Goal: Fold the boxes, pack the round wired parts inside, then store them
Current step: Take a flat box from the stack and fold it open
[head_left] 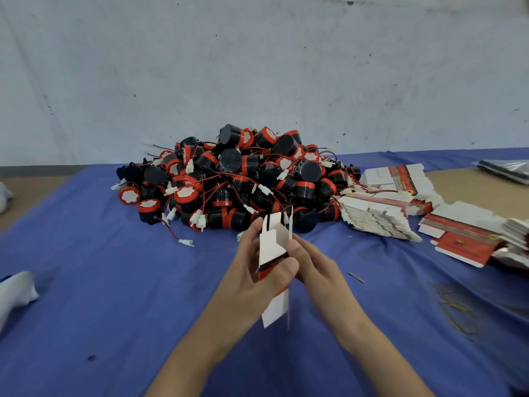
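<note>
A small red, black and white cardboard box [274, 247] stands upright between my hands, its flaps unfolded at top and bottom. My left hand [254, 270] grips its left side, thumb across the red front. My right hand [312, 267] pinches its right edge. Behind them lies a big heap of round black-and-red wired parts [229, 179] with white plugs. Flat unfolded boxes lie in a fanned stack [378, 216], with more flat boxes [463, 239] at the right.
A blue cloth [114, 282] covers the table. Loose rubber bands [455, 308] and a small dark strip [356, 277] lie at the right. A white object [15, 290] sits at the left edge. A grey wall [257, 67] stands behind the heap.
</note>
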`<act>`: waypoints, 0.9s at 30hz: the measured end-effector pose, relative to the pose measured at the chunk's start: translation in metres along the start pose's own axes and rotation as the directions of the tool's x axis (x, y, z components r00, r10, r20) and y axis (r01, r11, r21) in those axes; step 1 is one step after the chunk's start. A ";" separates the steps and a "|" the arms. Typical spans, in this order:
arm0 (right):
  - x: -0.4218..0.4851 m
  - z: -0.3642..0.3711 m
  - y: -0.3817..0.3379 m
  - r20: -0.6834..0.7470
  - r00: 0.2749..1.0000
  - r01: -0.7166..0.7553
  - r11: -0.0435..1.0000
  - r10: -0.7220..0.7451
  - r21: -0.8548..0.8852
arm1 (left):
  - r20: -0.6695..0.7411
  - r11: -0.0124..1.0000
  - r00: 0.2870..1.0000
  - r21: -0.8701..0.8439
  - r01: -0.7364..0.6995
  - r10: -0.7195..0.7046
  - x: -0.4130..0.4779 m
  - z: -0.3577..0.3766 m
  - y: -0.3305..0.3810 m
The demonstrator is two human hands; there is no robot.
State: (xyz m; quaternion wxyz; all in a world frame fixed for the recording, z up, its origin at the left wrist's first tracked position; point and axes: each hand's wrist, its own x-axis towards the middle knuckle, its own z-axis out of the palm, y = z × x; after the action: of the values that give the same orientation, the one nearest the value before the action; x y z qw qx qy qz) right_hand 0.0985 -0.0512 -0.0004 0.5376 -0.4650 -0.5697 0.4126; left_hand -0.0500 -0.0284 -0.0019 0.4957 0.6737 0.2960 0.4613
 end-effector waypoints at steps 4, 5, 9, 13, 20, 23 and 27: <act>-0.006 0.000 0.002 0.062 0.997 0.031 0.998 -0.034 0.049 | -0.052 1.000 0.999 -0.019 0.001 -0.002 0.004 -0.002 -0.003; -0.007 0.002 0.003 0.065 0.997 0.042 0.998 -0.045 0.056 | -0.061 1.000 0.998 -0.027 -0.001 -0.001 0.005 -0.004 -0.003; -0.007 0.007 0.004 0.004 0.994 0.106 0.994 -0.106 0.005 | -0.052 1.000 0.999 -0.026 0.002 -0.003 0.005 -0.004 -0.003; -0.008 0.015 0.004 -0.064 0.985 0.160 0.987 -0.162 -0.029 | -0.043 0.999 0.999 -0.043 0.006 -0.008 0.005 -0.002 -0.003; -0.012 0.023 0.008 -0.067 0.965 0.249 0.966 -0.254 -0.070 | -0.082 0.999 0.997 -0.053 -0.011 0.007 0.004 0.001 -0.001; -0.013 0.024 0.005 -0.118 0.946 0.290 0.951 -0.301 -0.104 | -0.099 0.999 0.995 -0.031 -0.029 0.026 0.004 0.003 -0.002; -0.011 0.023 0.005 -0.173 0.942 0.272 0.956 -0.288 -0.109 | -0.061 1.000 0.998 -0.009 -0.022 0.021 0.003 0.003 0.000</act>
State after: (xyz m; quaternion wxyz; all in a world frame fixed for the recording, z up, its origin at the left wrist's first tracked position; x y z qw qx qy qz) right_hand 0.0756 -0.0598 -0.0101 0.6221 -0.4378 -0.5937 0.2623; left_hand -0.0455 -0.0266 -0.0015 0.4847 0.6600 0.3016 0.4885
